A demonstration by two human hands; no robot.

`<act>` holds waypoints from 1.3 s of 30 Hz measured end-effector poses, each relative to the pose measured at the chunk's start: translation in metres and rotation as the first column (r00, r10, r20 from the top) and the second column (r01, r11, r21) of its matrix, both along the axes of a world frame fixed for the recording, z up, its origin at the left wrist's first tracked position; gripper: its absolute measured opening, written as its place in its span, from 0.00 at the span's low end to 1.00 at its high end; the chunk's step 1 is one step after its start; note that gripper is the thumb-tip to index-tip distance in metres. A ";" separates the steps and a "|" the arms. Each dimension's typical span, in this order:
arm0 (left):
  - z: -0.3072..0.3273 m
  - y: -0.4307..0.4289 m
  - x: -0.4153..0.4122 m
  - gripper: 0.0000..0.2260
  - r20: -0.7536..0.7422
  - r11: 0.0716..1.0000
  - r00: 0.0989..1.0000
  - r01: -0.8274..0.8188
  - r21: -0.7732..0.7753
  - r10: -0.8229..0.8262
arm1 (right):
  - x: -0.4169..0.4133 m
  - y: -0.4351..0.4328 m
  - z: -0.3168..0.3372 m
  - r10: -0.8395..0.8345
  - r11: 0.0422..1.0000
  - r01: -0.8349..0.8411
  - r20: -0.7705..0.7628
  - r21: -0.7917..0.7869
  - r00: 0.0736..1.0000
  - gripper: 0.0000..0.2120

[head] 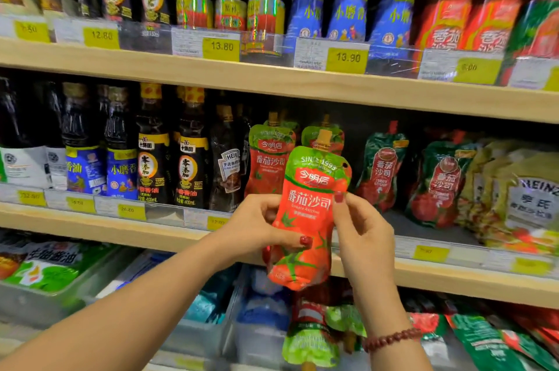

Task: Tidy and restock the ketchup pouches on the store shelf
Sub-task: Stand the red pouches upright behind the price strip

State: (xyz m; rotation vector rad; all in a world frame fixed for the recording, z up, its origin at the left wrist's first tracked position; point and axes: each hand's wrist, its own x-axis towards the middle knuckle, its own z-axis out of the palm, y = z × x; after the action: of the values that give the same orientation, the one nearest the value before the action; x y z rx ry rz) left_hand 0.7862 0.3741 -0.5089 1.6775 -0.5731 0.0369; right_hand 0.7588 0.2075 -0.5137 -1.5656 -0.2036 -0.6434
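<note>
Pouch (307,213) edges: left hand (254,227), right hand (366,239)

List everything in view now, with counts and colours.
held ketchup pouch: one, red with green top, in front of the middle shelf
shelf ketchup pouches: two, same red-green, behind it
dark green pouches: at least two, middle shelf, right
Heinz pouches: several, yellowish, middle shelf, far right
sauce bottles: several, dark, middle shelf, left
blue-labelled bottles: three, top shelf
price tags: many, yellow, shelf edges
left hand: grips the pouch's left side
right hand: pinches its right edge
</note>
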 end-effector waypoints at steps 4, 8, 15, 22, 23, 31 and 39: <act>0.019 -0.007 0.011 0.17 -0.010 0.998 0.999 -0.049 -0.036 0.049 | 0.006 -0.024 -0.014 -0.219 0.946 0.214 0.003 -0.242 0.976 0.15; 0.032 -0.012 0.022 0.16 -0.011 0.996 0.996 -0.085 0.012 0.085 | 0.022 -0.036 -0.037 -0.400 0.625 0.347 0.095 -0.699 0.911 0.13; 0.039 -0.023 0.043 0.13 -0.027 0.975 0.976 -0.217 -0.043 0.216 | 0.038 -0.033 -0.056 -0.439 0.600 0.454 0.202 -0.659 0.875 0.11; 0.035 -0.041 0.076 0.11 -0.049 0.913 0.912 -0.408 0.017 0.408 | 0.046 -0.036 -0.065 -0.389 0.673 0.445 0.229 -0.591 0.892 0.10; 0.029 -0.043 0.081 0.12 -0.078 0.905 0.902 -0.423 0.034 0.425 | 0.046 -0.035 -0.066 -0.388 0.673 0.448 0.234 -0.589 0.891 0.10; 0.001 -0.050 0.100 0.24 -0.152 0.914 0.903 -0.385 0.128 0.402 | 0.049 -0.034 -0.071 -0.419 0.663 0.497 0.272 -0.559 0.866 0.09; 0.001 -0.044 0.094 0.25 0.172 0.844 0.903 -0.430 0.320 0.395 | 0.049 -0.033 -0.072 -0.435 0.664 0.540 0.320 -0.517 0.841 0.09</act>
State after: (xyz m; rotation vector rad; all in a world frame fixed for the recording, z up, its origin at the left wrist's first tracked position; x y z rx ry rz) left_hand 0.8802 0.3303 -0.5075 2.1379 -0.2881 0.3532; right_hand 0.8082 0.1744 -0.5860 -2.2087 -0.1053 -1.2359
